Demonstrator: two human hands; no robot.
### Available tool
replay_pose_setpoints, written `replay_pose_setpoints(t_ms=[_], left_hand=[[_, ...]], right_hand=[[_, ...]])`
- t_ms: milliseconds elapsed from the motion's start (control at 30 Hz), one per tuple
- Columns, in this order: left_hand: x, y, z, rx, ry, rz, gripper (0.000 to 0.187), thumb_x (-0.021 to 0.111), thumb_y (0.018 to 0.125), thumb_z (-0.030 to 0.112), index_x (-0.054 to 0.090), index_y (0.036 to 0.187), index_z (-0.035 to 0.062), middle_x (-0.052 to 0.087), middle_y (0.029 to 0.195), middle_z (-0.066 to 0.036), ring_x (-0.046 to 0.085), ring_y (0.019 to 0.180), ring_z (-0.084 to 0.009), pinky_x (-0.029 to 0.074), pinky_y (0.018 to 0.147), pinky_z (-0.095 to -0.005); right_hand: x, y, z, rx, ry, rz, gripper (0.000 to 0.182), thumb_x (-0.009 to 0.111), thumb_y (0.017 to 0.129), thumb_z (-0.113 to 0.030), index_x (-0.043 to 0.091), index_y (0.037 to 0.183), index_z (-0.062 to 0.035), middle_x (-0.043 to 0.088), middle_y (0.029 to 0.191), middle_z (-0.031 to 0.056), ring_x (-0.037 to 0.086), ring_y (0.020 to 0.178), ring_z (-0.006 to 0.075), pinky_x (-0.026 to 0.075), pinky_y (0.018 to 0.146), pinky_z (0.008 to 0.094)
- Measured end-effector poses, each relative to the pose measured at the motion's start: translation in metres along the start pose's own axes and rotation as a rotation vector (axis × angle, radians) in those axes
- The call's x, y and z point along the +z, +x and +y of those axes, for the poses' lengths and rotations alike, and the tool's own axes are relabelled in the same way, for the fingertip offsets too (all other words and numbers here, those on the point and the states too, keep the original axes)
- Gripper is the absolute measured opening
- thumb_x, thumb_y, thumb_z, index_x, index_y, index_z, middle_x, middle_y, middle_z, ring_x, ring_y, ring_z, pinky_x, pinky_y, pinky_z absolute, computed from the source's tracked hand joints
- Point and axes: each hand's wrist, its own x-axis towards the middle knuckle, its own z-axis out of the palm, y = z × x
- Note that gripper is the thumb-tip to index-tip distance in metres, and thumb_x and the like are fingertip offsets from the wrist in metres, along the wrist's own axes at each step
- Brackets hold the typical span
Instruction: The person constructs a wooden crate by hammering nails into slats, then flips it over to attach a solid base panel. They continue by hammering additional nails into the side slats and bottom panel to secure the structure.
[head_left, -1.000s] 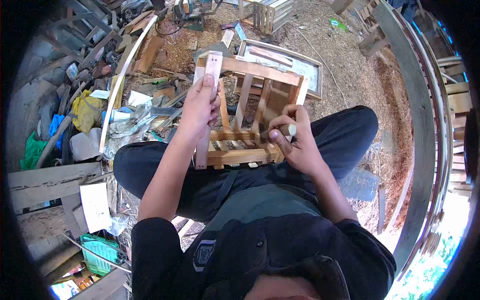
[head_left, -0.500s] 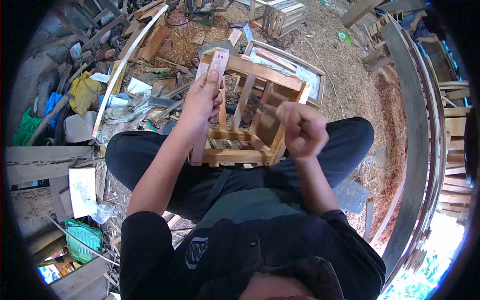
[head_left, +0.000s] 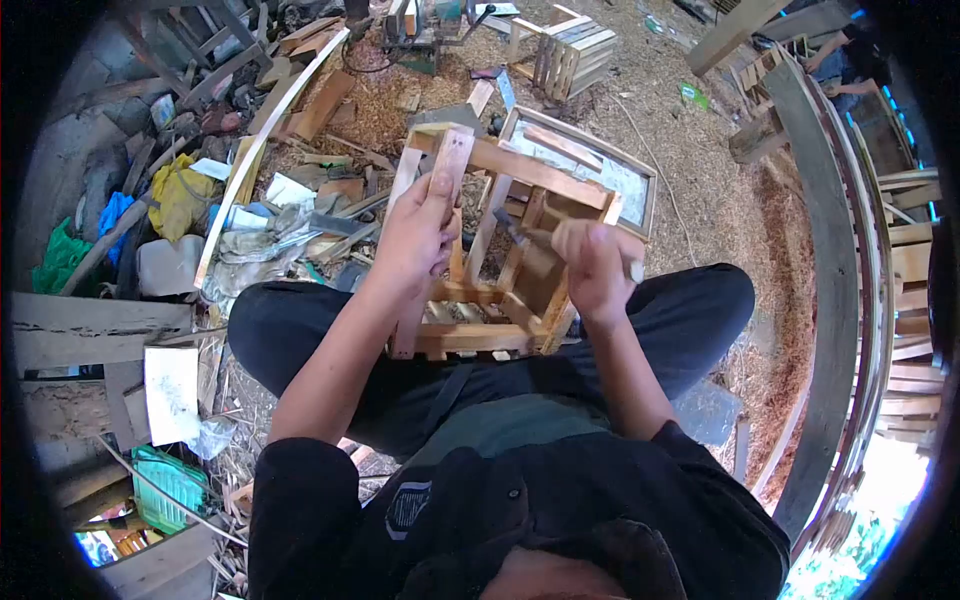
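A small wooden frame of pale slats and legs rests against my lap, between my knees. My left hand is closed around its left upright piece, thumb lying along the top face. In my right hand is a hammer, gripped by the handle, whose butt sticks out on the right of my fist. The dark hammer head points left, over the inside of the frame. My legs are bent on both sides of the frame.
Behind the frame lies a framed panel on sawdust-covered ground. A slatted crate stands further back. Scrap wood, plastic and a yellow bag fill the left side. Long planks run down the right, with another person beyond them.
The hammer head, earlier blurred, now shows clearly left of my right fist. My left hand keeps its grip on the frame. The whole view has shifted slightly.
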Motion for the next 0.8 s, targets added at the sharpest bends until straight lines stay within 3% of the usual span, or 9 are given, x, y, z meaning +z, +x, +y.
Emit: replay_pose_setpoints(t_ms=[300, 367, 433, 500, 567, 633, 700, 733, 800], left_hand=[[-0.014, -0.027, 0.007, 0.022, 0.012, 0.057, 0.039, 0.046, 0.111, 0.053, 0.054, 0.110, 0.0151, 0.039, 0.060, 0.004, 0.033, 0.042, -0.0075, 0.028, 0.039, -0.0255], [-0.025, -0.033, 0.011, 0.034, -0.059, 0.121, 0.038, 0.047, 0.111, 0.053, 0.055, 0.111, 0.0157, 0.039, 0.060, 0.005, 0.033, 0.042, -0.0074, 0.029, 0.039, -0.0254], [-0.027, -0.042, 0.022, 0.016, -0.092, 0.193, 0.039, 0.047, 0.111, 0.052, 0.054, 0.109, 0.0143, 0.037, 0.060, 0.005, 0.033, 0.042, -0.0074, 0.028, 0.039, -0.0249], [-0.039, -0.044, 0.025, 0.063, -0.136, 0.170, 0.040, 0.046, 0.112, 0.052, 0.054, 0.108, 0.0128, 0.036, 0.060, 0.005, 0.033, 0.042, -0.0072, 0.028, 0.039, -0.0247], [-0.041, -0.047, 0.031, 0.066, -0.153, 0.207, 0.042, 0.047, 0.111, 0.053, 0.054, 0.108, 0.0118, 0.036, 0.060, 0.005, 0.032, 0.042, -0.0074, 0.028, 0.040, -0.0245], [-0.046, -0.050, 0.037, 0.059, -0.168, 0.243, 0.044, 0.047, 0.110, 0.056, 0.052, 0.107, 0.0124, 0.037, 0.061, 0.005, 0.033, 0.043, -0.0074, 0.029, 0.040, -0.0249], [-0.046, -0.047, 0.032, 0.076, -0.145, 0.295, 0.045, 0.047, 0.110, 0.057, 0.052, 0.108, 0.0124, 0.038, 0.061, 0.005, 0.034, 0.043, -0.0074, 0.029, 0.040, -0.0252], [-0.045, -0.042, 0.026, 0.084, -0.119, 0.312, 0.047, 0.046, 0.109, 0.059, 0.051, 0.108, 0.0123, 0.039, 0.061, 0.005, 0.034, 0.043, -0.0074, 0.029, 0.040, -0.0256], [-0.047, -0.035, 0.021, 0.080, -0.095, 0.264, 0.047, 0.044, 0.110, 0.060, 0.050, 0.107, 0.0129, 0.040, 0.062, 0.005, 0.035, 0.044, -0.0073, 0.030, 0.041, -0.0260]], right_hand=[[0.012, -0.003, 0.000, 0.080, -0.008, -0.051, 0.043, 0.052, 0.100, -0.018, 0.043, 0.062, -0.0004, 0.042, 0.060, 0.0046, 0.037, 0.055, 0.0171, 0.030, 0.055, 0.0356], [0.014, 0.007, -0.005, -0.208, 0.069, -0.139, 0.044, 0.052, 0.099, -0.022, 0.042, 0.061, -0.0018, 0.042, 0.058, 0.0055, 0.039, 0.052, 0.0191, 0.028, 0.052, 0.0364], [0.042, 0.014, -0.059, -0.215, -0.049, -0.099, 0.047, 0.050, 0.100, -0.032, 0.036, 0.059, -0.0136, 0.037, 0.052, -0.0009, 0.037, 0.046, 0.0164, 0.032, 0.052, 0.0372], [0.040, 0.012, -0.083, -0.210, 0.198, -0.173, 0.053, 0.049, 0.103, -0.035, 0.045, 0.059, -0.0059, 0.049, 0.056, 0.0074, 0.044, 0.047, 0.0218, 0.034, 0.050, 0.0401], [0.052, 0.017, -0.086, -0.143, 0.196, -0.193, 0.053, 0.052, 0.105, -0.033, 0.050, 0.060, -0.0051, 0.051, 0.056, 0.0042, 0.046, 0.049, 0.0186, 0.036, 0.050, 0.0387], [0.065, 0.022, -0.024, -0.715, -1.087, 0.192, 0.048, 0.056, 0.105, -0.024, 0.053, 0.063, -0.0035, 0.049, 0.057, 0.0007, 0.044, 0.053, 0.0137, 0.033, 0.051, 0.0347], [0.076, 0.010, 0.071, 0.132, -0.398, 0.166, 0.042, 0.056, 0.105, -0.015, 0.053, 0.065, -0.0006, 0.049, 0.060, 0.0025, 0.042, 0.057, 0.0113, 0.032, 0.053, 0.0318], [0.081, 0.009, 0.067, 0.129, -0.390, 0.178, 0.042, 0.056, 0.105, -0.015, 0.053, 0.065, -0.0006, 0.049, 0.060, 0.0025, 0.042, 0.057, 0.0113, 0.032, 0.053, 0.0318], [0.086, 0.036, 0.056, 0.193, 0.002, -0.036, 0.040, 0.050, 0.103, -0.010, 0.047, 0.064, -0.0015, 0.047, 0.060, 0.0044, 0.040, 0.057, 0.0127, 0.033, 0.055, 0.0324]])
